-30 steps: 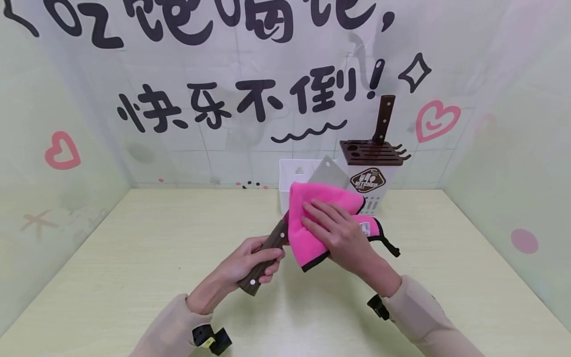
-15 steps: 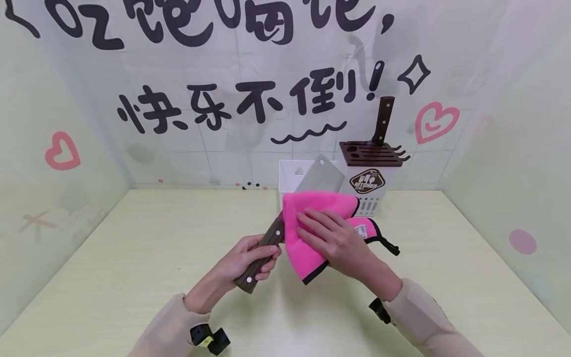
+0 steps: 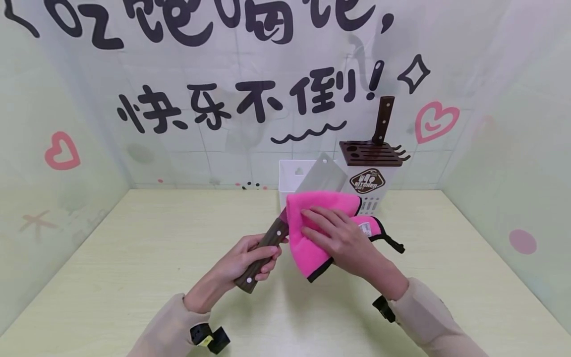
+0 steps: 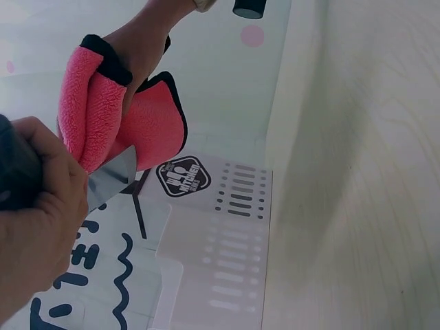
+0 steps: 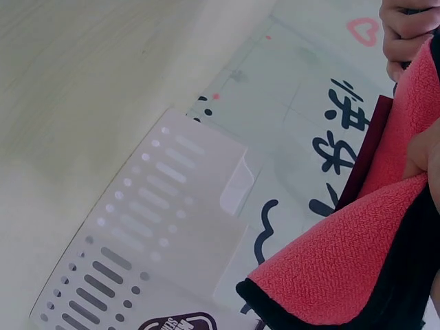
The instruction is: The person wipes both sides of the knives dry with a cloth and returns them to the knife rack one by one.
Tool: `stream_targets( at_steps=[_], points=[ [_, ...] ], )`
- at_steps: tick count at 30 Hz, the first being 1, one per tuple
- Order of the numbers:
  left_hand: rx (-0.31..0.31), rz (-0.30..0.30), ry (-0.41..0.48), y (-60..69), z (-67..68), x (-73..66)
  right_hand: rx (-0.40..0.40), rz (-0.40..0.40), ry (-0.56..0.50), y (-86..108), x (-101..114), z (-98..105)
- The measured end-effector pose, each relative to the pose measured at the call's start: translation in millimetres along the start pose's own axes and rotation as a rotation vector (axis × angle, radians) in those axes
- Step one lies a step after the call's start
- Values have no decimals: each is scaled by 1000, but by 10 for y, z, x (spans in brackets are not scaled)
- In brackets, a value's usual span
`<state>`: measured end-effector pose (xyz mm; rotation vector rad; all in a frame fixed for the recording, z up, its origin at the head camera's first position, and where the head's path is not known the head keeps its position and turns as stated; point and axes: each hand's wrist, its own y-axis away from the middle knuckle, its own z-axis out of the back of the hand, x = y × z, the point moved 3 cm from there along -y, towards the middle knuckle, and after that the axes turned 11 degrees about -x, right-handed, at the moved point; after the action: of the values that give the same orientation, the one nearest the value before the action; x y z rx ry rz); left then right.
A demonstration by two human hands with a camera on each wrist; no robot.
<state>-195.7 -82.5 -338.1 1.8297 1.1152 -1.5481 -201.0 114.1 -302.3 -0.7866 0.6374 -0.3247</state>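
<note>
A cleaver with a dark wooden handle [image 3: 257, 265] is held up tilted, its blade [image 3: 323, 173] pointing away to the upper right. My left hand [image 3: 243, 260] grips the handle, thumb along its top. Folded over the lower part of the blade is a pink cloth [image 3: 308, 248] with black edging, which my right hand [image 3: 348, 240] holds, fingers laid across its upper face. In the left wrist view the cloth [image 4: 93, 110] lies on both sides of the blade [image 4: 113, 179]. The right wrist view shows the cloth [image 5: 344, 268] beside the blade's dark reddish edge [image 5: 364, 155].
Behind the cloth, against the back wall, stands a white slotted holder [image 3: 290, 173] with a brown top [image 3: 372, 153]. A dark-handled utensil [image 3: 383, 119] stands upright in that top. Printed wall sheets enclose the pale wooden table [image 3: 156, 238] at the back and sides.
My right hand and the cloth moved down the blade toward the handle, then slightly back up to the right. More of the blade's far end shows than a second ago. My left hand barely shifted.
</note>
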Motion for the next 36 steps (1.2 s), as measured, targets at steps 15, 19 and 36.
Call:
stream_targets(
  at_steps=[15, 19, 36],
  points=[
    [-3, 19, -88, 42, 29, -12, 0, -100, 4, 3, -234, 35],
    [2, 18, -126, 53, 44, -22, -6, -125, -5, 15, -309, 43],
    [78, -33, -184, 104, 98, -54, -55, -273, 7, 95, -555, 64]
  ],
)
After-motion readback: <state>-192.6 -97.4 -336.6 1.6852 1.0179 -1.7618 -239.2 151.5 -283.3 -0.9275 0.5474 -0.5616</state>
